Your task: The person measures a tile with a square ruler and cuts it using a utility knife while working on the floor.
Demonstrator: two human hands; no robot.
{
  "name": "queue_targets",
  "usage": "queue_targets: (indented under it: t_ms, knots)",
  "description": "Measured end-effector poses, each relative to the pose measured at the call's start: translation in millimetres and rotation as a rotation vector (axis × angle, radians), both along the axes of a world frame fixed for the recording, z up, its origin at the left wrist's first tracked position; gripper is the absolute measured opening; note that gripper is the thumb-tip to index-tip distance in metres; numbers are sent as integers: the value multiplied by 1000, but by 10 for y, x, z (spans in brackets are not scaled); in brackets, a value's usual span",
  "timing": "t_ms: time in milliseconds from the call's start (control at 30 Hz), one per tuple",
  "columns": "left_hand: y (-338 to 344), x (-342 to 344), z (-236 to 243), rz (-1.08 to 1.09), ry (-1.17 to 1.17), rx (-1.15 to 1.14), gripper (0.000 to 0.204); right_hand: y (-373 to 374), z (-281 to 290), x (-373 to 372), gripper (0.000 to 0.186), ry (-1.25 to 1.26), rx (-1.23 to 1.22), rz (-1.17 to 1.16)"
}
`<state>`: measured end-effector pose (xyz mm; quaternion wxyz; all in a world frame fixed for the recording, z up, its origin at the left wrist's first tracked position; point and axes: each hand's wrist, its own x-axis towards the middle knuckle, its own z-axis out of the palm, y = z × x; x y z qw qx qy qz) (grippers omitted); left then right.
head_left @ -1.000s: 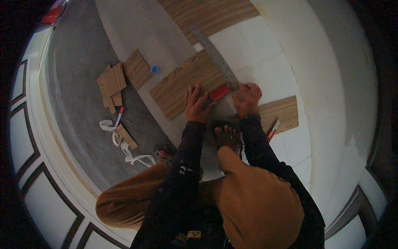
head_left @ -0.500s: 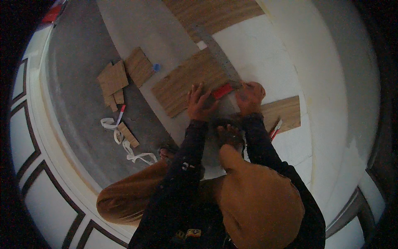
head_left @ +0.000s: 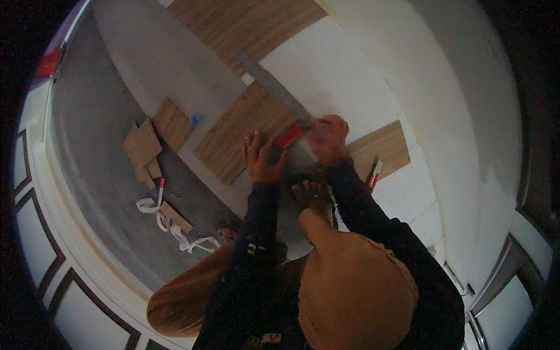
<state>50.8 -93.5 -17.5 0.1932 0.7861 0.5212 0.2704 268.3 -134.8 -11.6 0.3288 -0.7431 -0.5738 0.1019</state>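
Note:
My left hand (head_left: 263, 161) lies with fingers spread on the near edge of a wood-patterned plank piece (head_left: 242, 131), which rests on the grey floor. Beside its fingertips a flat red object (head_left: 289, 136) sits at the plank's right end; its kind is unclear. My right hand (head_left: 328, 140) is just right of that, fingers curled together near the plank's right end. Whatever those fingers hold is too dark to make out. My bare foot (head_left: 312, 195) is planted close below both hands.
A red-and-white utility knife (head_left: 374, 176) lies on another plank piece (head_left: 382, 150) at right. Plank offcuts (head_left: 143, 146), a marker-like stick (head_left: 160, 191) and curled white strips (head_left: 185, 240) are on the floor at left. White sheeting (head_left: 335, 64) runs along the wall.
The whole view has shifted, so the plank and offcuts appear lower and further left. Against the plank, my right hand has moved slightly away from me; my left stays on it.

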Motion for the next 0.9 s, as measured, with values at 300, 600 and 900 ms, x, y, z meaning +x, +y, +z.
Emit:
queue_targets:
  t_ms: [300, 600, 900]
  knots:
    - [-9, -36, 24, -9, 73, -1, 58, 49, 92, -53, 42, -24, 27, -48]
    - [-28, -18, 38, -13, 109, -25, 61, 45, 75, -33, 38, -32, 35, -54]
    - [7, -1, 85, 12, 84, -5, 62, 72, 70, -55, 40, -66, 19, -32]
